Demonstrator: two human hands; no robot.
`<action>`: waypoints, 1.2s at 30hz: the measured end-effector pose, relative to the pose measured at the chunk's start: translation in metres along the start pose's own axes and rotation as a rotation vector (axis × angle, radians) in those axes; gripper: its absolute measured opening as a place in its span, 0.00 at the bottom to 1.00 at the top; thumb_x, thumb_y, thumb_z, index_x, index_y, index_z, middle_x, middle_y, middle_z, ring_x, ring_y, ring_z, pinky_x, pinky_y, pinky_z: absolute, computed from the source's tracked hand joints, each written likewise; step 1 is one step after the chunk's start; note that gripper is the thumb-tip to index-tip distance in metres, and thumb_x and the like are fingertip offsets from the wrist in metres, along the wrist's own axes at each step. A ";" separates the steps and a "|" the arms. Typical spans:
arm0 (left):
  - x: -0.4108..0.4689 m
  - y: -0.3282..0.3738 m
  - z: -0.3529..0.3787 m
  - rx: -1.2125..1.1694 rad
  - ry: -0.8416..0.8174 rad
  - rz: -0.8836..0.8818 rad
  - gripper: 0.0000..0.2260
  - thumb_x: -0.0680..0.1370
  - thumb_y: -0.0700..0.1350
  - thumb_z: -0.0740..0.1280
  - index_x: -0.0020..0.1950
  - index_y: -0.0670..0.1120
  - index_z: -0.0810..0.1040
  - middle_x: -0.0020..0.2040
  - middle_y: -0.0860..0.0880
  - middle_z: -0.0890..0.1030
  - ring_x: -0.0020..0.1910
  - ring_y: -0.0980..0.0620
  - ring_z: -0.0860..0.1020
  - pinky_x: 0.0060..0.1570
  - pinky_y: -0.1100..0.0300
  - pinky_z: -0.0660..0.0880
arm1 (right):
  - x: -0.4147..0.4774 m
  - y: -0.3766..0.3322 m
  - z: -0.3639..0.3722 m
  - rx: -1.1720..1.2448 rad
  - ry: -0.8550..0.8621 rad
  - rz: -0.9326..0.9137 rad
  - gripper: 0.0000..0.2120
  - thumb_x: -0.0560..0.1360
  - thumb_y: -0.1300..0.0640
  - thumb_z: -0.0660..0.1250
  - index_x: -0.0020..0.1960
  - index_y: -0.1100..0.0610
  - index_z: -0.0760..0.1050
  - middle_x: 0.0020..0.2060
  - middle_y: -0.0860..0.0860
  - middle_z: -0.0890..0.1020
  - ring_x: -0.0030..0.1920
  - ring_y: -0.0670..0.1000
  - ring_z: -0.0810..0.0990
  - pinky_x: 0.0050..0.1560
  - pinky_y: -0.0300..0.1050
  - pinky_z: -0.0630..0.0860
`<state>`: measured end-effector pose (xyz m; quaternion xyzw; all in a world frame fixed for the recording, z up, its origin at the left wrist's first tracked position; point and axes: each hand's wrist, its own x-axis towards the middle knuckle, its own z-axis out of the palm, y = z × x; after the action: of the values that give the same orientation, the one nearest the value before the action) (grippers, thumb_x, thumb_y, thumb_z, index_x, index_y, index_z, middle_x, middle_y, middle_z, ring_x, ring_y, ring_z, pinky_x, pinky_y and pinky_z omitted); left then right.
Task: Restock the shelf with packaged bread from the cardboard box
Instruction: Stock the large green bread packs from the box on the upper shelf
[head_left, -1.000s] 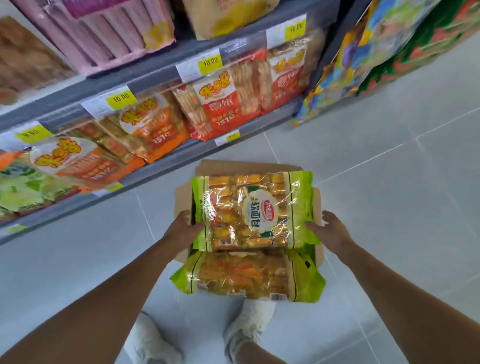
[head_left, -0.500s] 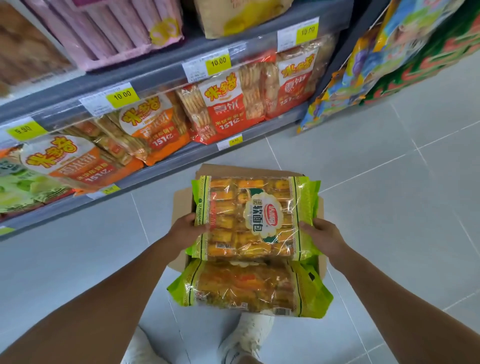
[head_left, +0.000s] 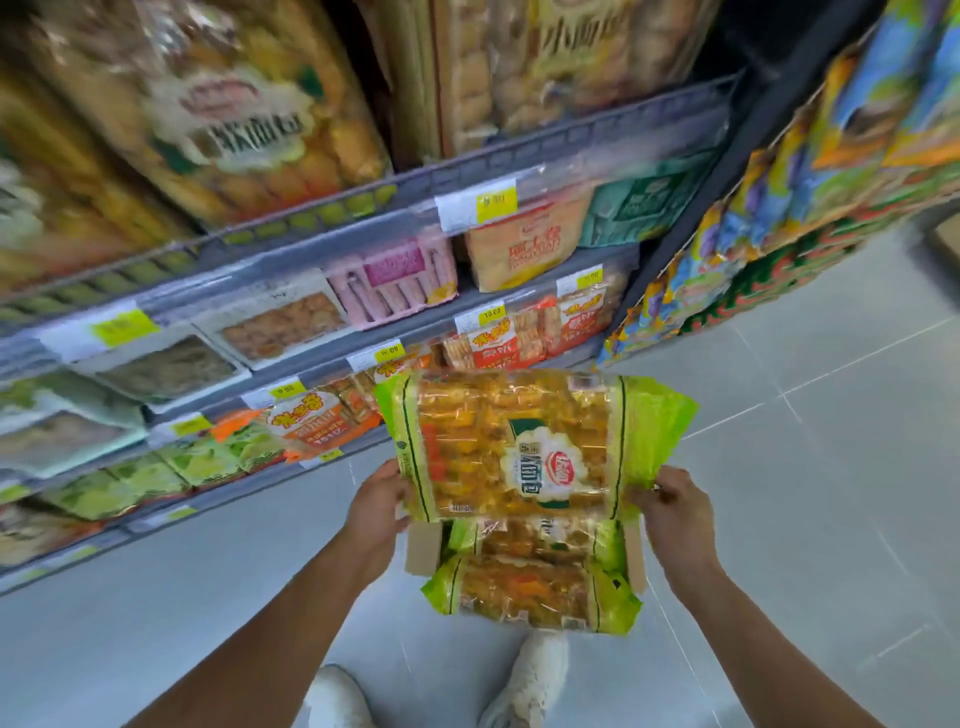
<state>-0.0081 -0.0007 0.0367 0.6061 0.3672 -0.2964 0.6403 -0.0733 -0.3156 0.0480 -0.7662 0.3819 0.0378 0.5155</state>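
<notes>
Holding the green-edged clear plastic bread packet (head_left: 519, 447) above the brown cardboard box (head_left: 422, 551), your left hand (head_left: 376, 512) and right hand (head_left: 675, 512) are curling fingers round its 2 ends; likely light, soft, crushable.

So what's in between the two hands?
A green bag of bread, gripped at its ends by the left hand and the right hand, shown in the head view.

One wide-angle view, worn on the head, looks steeply down and forward. Shelves (head_left: 571, 150) rise close at upper left, tiled floor (head_left: 831, 467) spreads right, a bread pack (head_left: 519, 447) is nearest at centre, and shoes (head_left: 530, 680) sit at the bottom edge.
</notes>
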 end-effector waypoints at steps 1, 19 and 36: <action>-0.027 0.018 -0.008 -0.100 -0.001 -0.060 0.13 0.79 0.42 0.60 0.56 0.52 0.82 0.54 0.51 0.82 0.49 0.48 0.75 0.48 0.52 0.69 | -0.019 -0.025 -0.011 0.059 0.012 -0.030 0.13 0.70 0.69 0.71 0.35 0.53 0.76 0.39 0.51 0.76 0.35 0.42 0.75 0.38 0.37 0.69; -0.298 0.183 -0.163 -0.363 -0.444 0.345 0.29 0.75 0.38 0.71 0.73 0.55 0.70 0.63 0.45 0.82 0.51 0.41 0.85 0.45 0.46 0.82 | -0.254 -0.245 -0.089 0.503 -0.264 -0.151 0.34 0.69 0.73 0.71 0.72 0.53 0.71 0.58 0.54 0.83 0.48 0.52 0.86 0.39 0.50 0.84; -0.413 0.236 -0.335 0.050 -0.346 0.602 0.18 0.81 0.37 0.61 0.57 0.61 0.81 0.51 0.53 0.86 0.53 0.45 0.78 0.47 0.55 0.76 | -0.360 -0.398 0.005 0.350 -0.589 -0.235 0.29 0.75 0.42 0.68 0.73 0.51 0.69 0.71 0.48 0.72 0.72 0.54 0.71 0.73 0.55 0.63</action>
<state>-0.0798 0.3259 0.5119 0.6434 0.0510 -0.2015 0.7368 -0.0775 -0.0449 0.5110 -0.6613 0.1271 0.1315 0.7275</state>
